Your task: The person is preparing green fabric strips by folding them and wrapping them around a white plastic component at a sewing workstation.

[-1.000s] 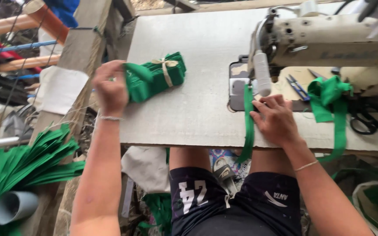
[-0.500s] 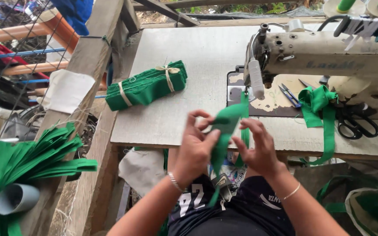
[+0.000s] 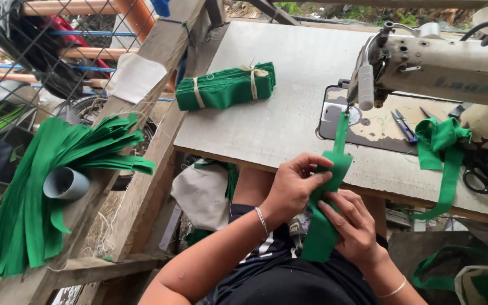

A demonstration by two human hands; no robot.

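Both hands work a green fabric strip (image 3: 327,192) at the near edge of the table (image 3: 289,121), just in front of the person's lap. The left hand (image 3: 295,183) is closed on the strip's upper part, thumb and fingers pinched around the folded cloth. The right hand (image 3: 354,223) sits just below and to the right of it, fingers pressed against the strip's side and closed around it, so the two hands touch the cloth close together. The strip's narrow top end rises toward the needle area of the cream sewing machine (image 3: 430,65), while its lower end hangs down between the hands over the dark shorts. Each wrist wears a thin bracelet.

On the table, well to the left of the machine, lies a bundle of folded green fabric (image 3: 226,87) tied with two pale bands. On the machine's bed, to the right of the needle plate, lie small blue-handled snips (image 3: 405,125). Just beside them a second green strip (image 3: 441,149) is heaped and drapes over the table's front edge. Black scissors (image 3: 484,172) rest at the far right.

To the left of the table, a thick sheaf of green strips (image 3: 40,197) hangs over a grey pipe (image 3: 66,183) by a wooden frame and wire fence.
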